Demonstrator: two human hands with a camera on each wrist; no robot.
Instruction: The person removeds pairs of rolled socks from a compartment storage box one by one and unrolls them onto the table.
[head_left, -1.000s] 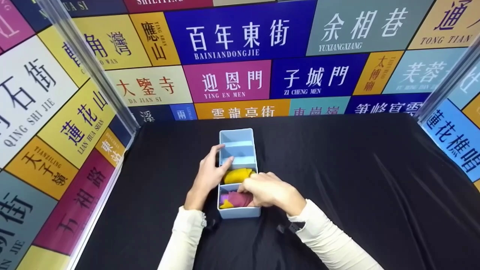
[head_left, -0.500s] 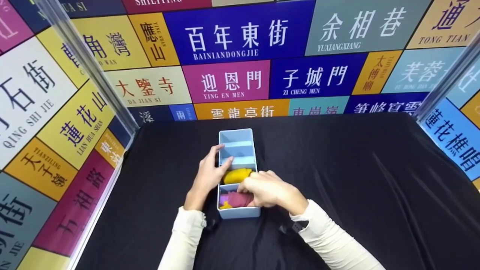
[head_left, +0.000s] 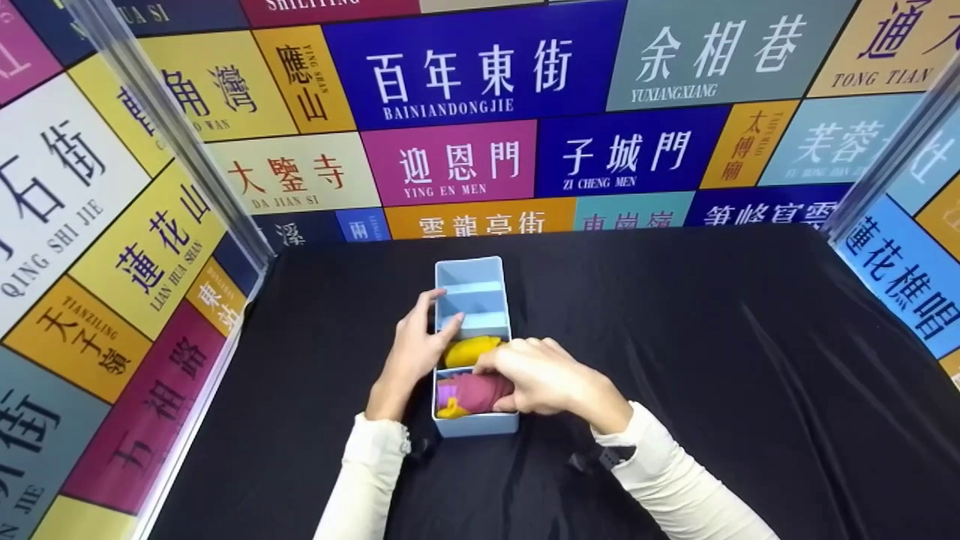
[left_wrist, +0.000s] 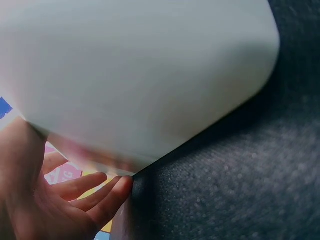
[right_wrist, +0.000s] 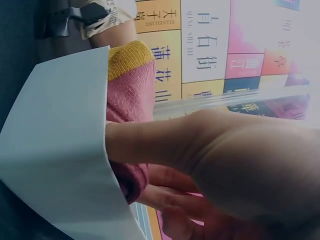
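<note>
A long light-blue divided box [head_left: 475, 427] stands on the black cloth in the head view. My left hand [head_left: 416, 337] holds its left wall, thumb over the rim and fingers along the outer side. In the box's near compartment, my right hand [head_left: 551, 382] grips a rolled dusky-pink sock [head_left: 480, 393]. The right wrist view shows the thumb pressing that sock [right_wrist: 132, 95], with its yellow end poking above the box wall [right_wrist: 60, 120]. Purple fabric [head_left: 447, 394] shows at the sock's left. A rolled mustard-yellow sock-like bundle [head_left: 471, 350] lies in the compartment just beyond.
Two far compartments of the box [head_left: 471, 304] show bare light-blue inside. Black cloth [head_left: 660, 337] covers the table. Panels with street names [head_left: 480, 67] rise behind and on both sides, with clear corner posts [head_left: 176, 135].
The pink sock has risen a little in the near compartment and shows more of itself, with the right hand shifting slightly along with it. The left hand keeps its place on the box.
</note>
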